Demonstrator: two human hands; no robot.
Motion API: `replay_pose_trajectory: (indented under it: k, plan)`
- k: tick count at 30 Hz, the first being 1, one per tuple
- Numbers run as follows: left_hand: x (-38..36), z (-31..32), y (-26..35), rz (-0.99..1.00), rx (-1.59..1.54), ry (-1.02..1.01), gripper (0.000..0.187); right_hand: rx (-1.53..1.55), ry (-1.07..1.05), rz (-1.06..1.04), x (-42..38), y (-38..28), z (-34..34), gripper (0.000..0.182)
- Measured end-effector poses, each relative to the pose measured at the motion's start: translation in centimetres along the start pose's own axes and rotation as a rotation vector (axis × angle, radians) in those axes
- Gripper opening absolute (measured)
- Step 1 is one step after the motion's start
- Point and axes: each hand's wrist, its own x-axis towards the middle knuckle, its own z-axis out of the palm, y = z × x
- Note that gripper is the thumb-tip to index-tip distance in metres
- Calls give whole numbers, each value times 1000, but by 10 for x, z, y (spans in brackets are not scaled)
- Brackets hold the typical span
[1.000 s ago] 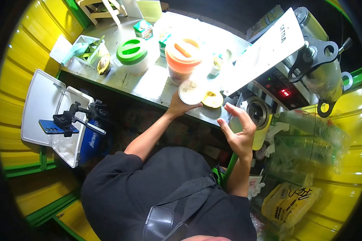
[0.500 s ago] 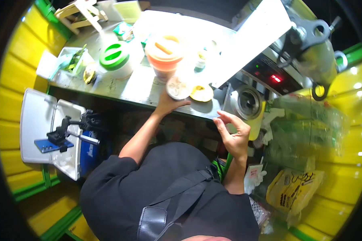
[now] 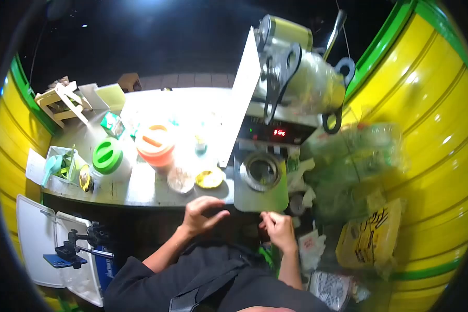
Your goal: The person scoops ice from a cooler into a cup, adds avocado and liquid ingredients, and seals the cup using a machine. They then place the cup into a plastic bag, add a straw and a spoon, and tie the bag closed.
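Observation:
My left hand is held in front of the counter edge, thumb and fingers apart, with nothing between them. Just beyond it on the counter stands a clear cup with pale contents. A yellow dish-like item lies right beside the cup. My right hand is below the front edge of the metal plate of a sealing machine, its fingers curled together; what they hold, if anything, is too small to make out. The machine has a round opening and a red lit display.
An orange-lidded jug and a green-lidded jug stand on the counter. Farther left are a halved avocado and a bin with utensils. A phone on a mount is at lower left, a yellow bag at right.
My left hand has let go of the cup, which now stands on the counter. My right hand's fingers have closed together near the machine. The view has shifted, showing more of the dark area beyond the counter.

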Motion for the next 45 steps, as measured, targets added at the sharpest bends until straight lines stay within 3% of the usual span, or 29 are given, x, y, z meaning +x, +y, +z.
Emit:
replay_pose_trajectory:
  k: [7, 9, 10, 14, 18, 23, 26, 27, 29, 32, 33, 35, 37, 43, 45]
  plan:
    - [20, 20, 18, -15, -102, -83, 31, -105, 143, -53, 23, 11, 21, 28]
    - [14, 23, 14, -39, -109, -96, 30, -115, 217, -12, 42, 20, 29, 31]
    - [10, 23, 12, -91, -129, -127, 31, -31, 276, -61, 55, 29, 38, 45]
    - [-3, 15, 19, -201, -192, -100, 32, -61, 295, -7, 104, 45, 49, 58]
    - [-24, 4, 16, -353, -228, -36, 42, -148, 358, -122, 143, 57, 53, 66]
    - [-43, -12, 10, -453, -194, 82, 48, -78, 293, -54, 169, 50, 48, 69]
    - [-49, -13, 3, -492, -213, 100, 49, -182, 403, -218, 177, 80, 58, 70]
    - [-51, -11, 0, -529, -225, 110, 49, -144, 355, -105, 174, 76, 56, 66]
    - [-48, -7, -1, -561, -271, 52, 49, -95, 315, 43, 162, 62, 46, 62]
    - [-36, 3, 8, -570, -296, -38, 50, 214, -7, 137, 119, 48, 17, 38]
    - [-32, 10, 6, -560, -315, -68, 50, 215, 23, 179, 98, 41, 3, 38]
    - [-27, 22, 5, -514, -285, -142, 50, 244, -195, 116, 53, 39, -19, 40]
    - [-22, 34, 7, -518, -279, -192, 49, 206, -341, 224, 8, 52, -44, 37]
    - [-18, 76, 6, -502, -288, -377, 47, 165, -155, 467, -117, 76, -97, 35]
    - [-13, 91, 12, -470, -271, -459, 46, 211, 45, 497, -148, 74, -107, 34]
